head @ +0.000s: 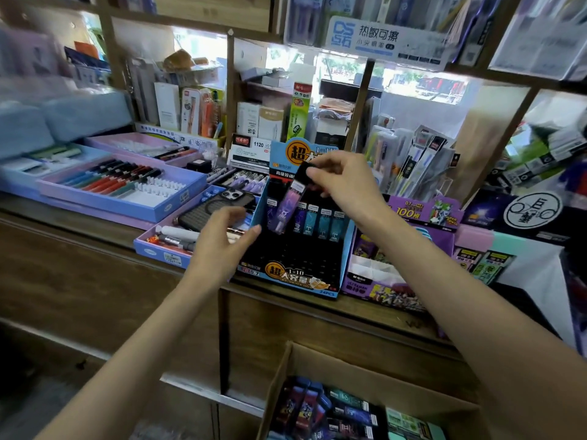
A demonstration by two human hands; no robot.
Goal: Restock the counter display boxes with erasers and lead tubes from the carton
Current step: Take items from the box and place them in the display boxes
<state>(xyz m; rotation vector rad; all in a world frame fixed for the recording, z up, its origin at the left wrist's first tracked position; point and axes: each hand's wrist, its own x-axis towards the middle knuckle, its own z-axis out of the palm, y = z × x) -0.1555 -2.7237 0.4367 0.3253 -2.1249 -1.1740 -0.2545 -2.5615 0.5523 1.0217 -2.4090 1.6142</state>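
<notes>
One tube (286,210); right hand (346,182) pinches it

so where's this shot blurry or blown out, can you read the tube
Head view: the windows behind the shelves are blown out white; the blue boxes at far left are smeared; the lead tube in the right hand is soft, its label unreadable; the display box front reads clearly.

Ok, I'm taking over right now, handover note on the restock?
Right hand pinches a purple lead tube by its black cap, over the blue display box. Left hand open, at the box's left wall.
Done: a few tubes stand in the back row.
Left: seat this tube, fill the empty front slots from the carton below. Erasers: state unclear.
</notes>
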